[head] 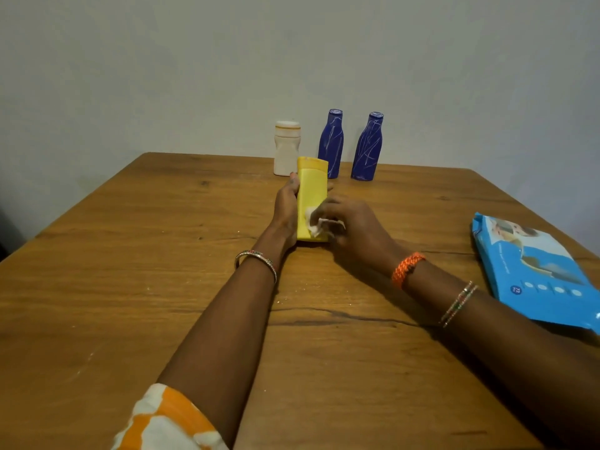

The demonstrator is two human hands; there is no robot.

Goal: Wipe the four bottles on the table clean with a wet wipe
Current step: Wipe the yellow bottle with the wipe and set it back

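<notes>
— Head camera: where's the yellow bottle (311, 196)?
— Mid-table (130, 287), cap pointing away. Her left hand (285, 209) wraps its side; right hand (350, 228) pinches a crumpled white wet wipe (316, 222) against the lower face.
— And the others?
— White bottle (287, 147) and two blue bottles (331, 144) (368, 147) stand upright by the wall. The blue wipes pack (539, 271) lies far right.
</notes>
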